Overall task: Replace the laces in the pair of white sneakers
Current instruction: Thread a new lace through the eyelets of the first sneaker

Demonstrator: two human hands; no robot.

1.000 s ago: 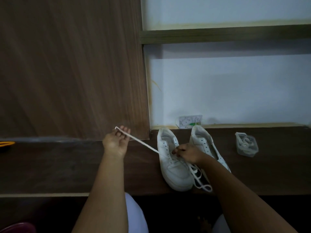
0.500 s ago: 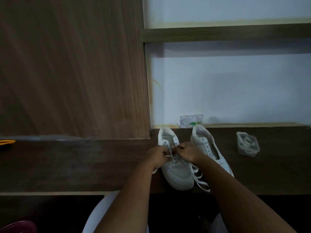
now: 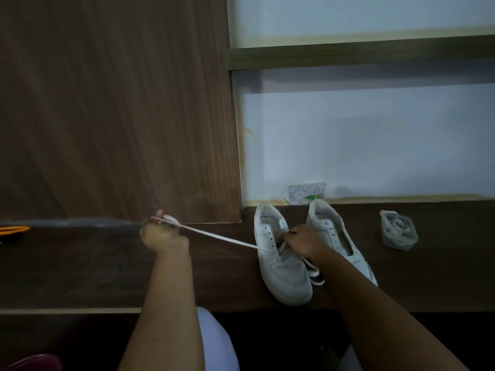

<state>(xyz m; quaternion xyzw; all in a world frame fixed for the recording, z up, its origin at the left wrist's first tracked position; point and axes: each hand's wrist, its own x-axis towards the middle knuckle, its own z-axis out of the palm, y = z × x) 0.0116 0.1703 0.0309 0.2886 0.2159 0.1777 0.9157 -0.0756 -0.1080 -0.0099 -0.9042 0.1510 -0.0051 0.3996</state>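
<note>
My left hand (image 3: 160, 235) pinches a taut white lace (image 3: 219, 237) running from the left sneaker (image 3: 281, 266); my right hand (image 3: 302, 241) pinches lace at its eyelets. Right of the sneakers, a clear plastic container (image 3: 399, 232) holds coiled laces on the dark wooden shelf (image 3: 80, 269).

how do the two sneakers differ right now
The left sneaker has a lace running through it, pulled taut by the left hand; the right sneaker shows bare eyelets. The right hand rests on the left sneaker and hides part of the right one. Both are white, toes toward the person.

Home interior: wood-veneer panel (image 3: 115, 108), dark bench (image 3: 80, 263), painted wall (image 3: 375, 143).
</note>
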